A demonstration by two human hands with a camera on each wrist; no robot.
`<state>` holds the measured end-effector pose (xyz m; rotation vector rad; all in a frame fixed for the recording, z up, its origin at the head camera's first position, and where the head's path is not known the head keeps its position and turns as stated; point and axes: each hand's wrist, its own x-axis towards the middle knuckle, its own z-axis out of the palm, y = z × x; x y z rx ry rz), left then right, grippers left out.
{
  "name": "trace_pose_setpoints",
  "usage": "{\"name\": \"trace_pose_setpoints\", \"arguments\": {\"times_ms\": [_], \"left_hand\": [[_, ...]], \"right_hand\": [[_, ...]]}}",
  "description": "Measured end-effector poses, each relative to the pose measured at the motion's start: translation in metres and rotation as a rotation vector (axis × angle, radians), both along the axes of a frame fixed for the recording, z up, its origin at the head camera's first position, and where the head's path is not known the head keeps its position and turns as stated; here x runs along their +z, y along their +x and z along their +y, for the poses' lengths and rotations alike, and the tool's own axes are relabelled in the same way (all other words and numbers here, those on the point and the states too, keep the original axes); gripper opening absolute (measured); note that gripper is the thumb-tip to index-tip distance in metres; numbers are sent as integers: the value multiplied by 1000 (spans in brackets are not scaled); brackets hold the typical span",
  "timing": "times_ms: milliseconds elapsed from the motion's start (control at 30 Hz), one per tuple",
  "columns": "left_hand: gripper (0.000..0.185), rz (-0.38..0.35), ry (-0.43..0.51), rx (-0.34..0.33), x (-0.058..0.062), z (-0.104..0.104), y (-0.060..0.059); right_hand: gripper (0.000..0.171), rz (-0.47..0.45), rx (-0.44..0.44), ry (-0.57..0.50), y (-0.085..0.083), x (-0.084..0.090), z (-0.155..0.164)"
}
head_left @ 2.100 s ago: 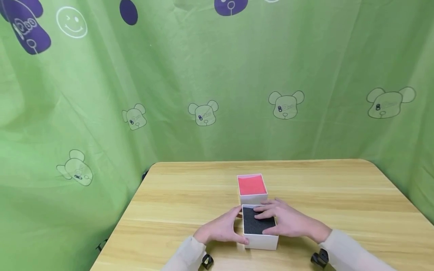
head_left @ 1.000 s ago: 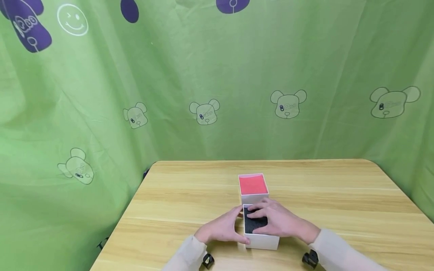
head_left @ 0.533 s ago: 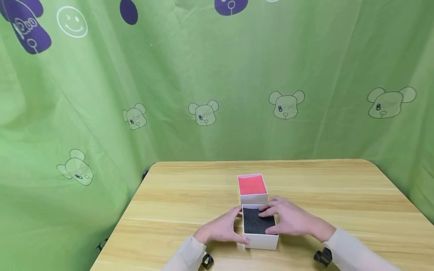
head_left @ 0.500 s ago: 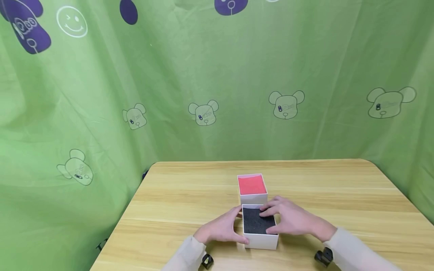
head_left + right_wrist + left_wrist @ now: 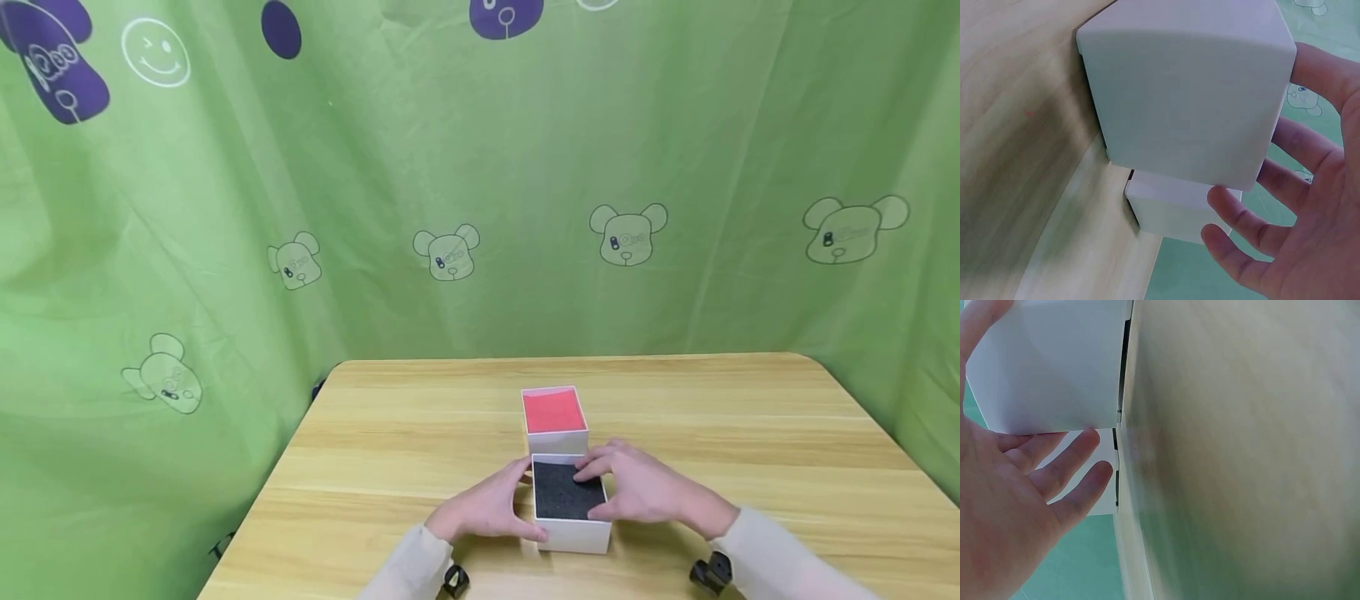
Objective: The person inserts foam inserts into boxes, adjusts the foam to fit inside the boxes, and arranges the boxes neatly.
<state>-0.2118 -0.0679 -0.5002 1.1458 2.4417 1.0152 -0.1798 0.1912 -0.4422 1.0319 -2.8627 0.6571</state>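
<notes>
A white box [image 5: 572, 533] lined with black foam [image 5: 564, 498] sits on the wooden table [image 5: 390, 450], near the front edge. Touching its far side stands a second white box with a red inside [image 5: 554, 411]. My left hand [image 5: 487, 508] lies flat against the near box's left wall, thumb at the front corner. My right hand [image 5: 648, 492] rests over the right rim, fingertips on the foam. The left wrist view shows my left hand [image 5: 1016, 506] with straight fingers beside the box wall [image 5: 1047, 369]. The right wrist view shows my right hand [image 5: 1310, 206] spread around the box [image 5: 1185, 94].
A green cloth [image 5: 480, 167] printed with bears hangs close behind and to both sides of the table. The table's left edge [image 5: 262, 508] and rounded back corners are near. Bare wood lies left and right of the boxes.
A second ago my right fingers reached further left over the foam; they have drawn back toward the right rim. The left hand and both boxes have stayed put.
</notes>
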Motion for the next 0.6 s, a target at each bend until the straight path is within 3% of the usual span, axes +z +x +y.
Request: {"name": "trace_pose_setpoints", "arguments": {"times_ms": [200, 367, 467, 600], "left_hand": [[101, 0, -7, 16, -2, -1, 5], [106, -22, -24, 44, 2, -11, 7], [99, -31, -66, 109, 9, -26, 4], [86, -1, -131, 254, 17, -51, -5]], "right_hand": [[39, -29, 13, -134, 5, -3, 6], [33, 61, -81, -292, 2, -11, 27], [35, 110, -184, -296, -2, -13, 48], [45, 110, -319, -192, -7, -15, 76]]}}
